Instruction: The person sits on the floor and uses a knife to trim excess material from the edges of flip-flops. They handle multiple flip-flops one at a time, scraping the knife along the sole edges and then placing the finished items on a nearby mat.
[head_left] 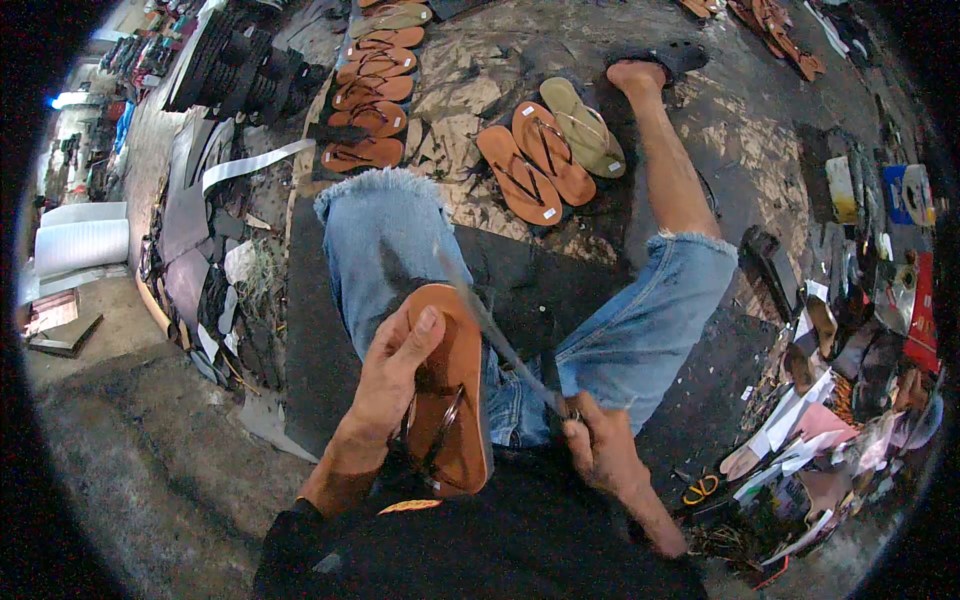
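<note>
A brown flip-flop [455, 345] with dark, shiny straps rests upright against my lap. My left hand [383, 378] grips it by the left side, thumb pressed on the upper face of the footbed. In my right hand [603, 447] is a long-bladed knife [508, 350], fingers wrapped round its handle. The grey blade, slightly blurred, slants up and left past the flip-flop's right edge near its rounded upper end. Whether the blade touches that edge, I cannot tell.
Two brown flip-flops [518, 180] and an olive one [583, 130] lie beyond my knees. A row of finished-looking flip-flops [368, 118] stretches away at left. Stacked black soles [240, 75] stand far left. Scraps [800, 440] and yellow-handled scissors [700, 490] lie at right.
</note>
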